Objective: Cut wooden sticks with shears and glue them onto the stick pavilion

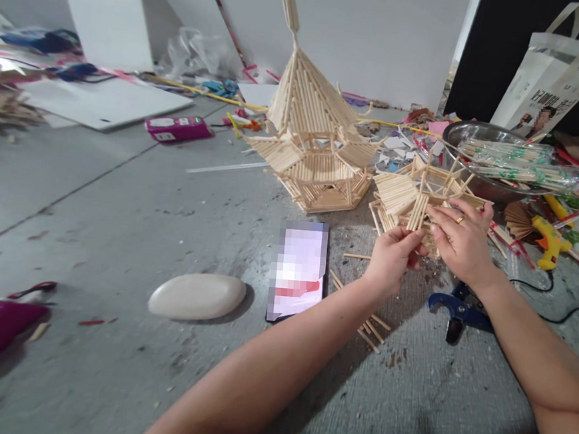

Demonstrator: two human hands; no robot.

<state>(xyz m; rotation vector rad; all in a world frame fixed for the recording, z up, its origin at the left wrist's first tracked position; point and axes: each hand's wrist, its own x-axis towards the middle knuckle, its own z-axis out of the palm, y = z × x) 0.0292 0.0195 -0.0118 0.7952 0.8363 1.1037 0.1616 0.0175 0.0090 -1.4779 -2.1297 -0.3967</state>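
A half-built model house of wooden sticks [396, 193] stands on the floor, with upright sticks rising from its top. At its front, my left hand [395, 255] pinches the lower ends of a few wooden sticks [419, 212] lying along the roof slope. My right hand [463, 241], with a ring on one finger, grips the model's front right side, its fingers bent over the roof edge. The fingertips partly cover that side. Behind and to the left is a finished-looking stick pagoda [324, 153] with a tall pointed roof. Loose sticks [371, 327] lie below my left forearm.
A phone [300, 271] and a smooth white oval object [197, 297] lie left of my arms. Blue cutters [457, 307] and a yellow glue gun [551, 243] with its cord are at right. Behind them, a metal bowl [464, 134] holds wrapped chopsticks. A purple box [179, 129] lies farther left.
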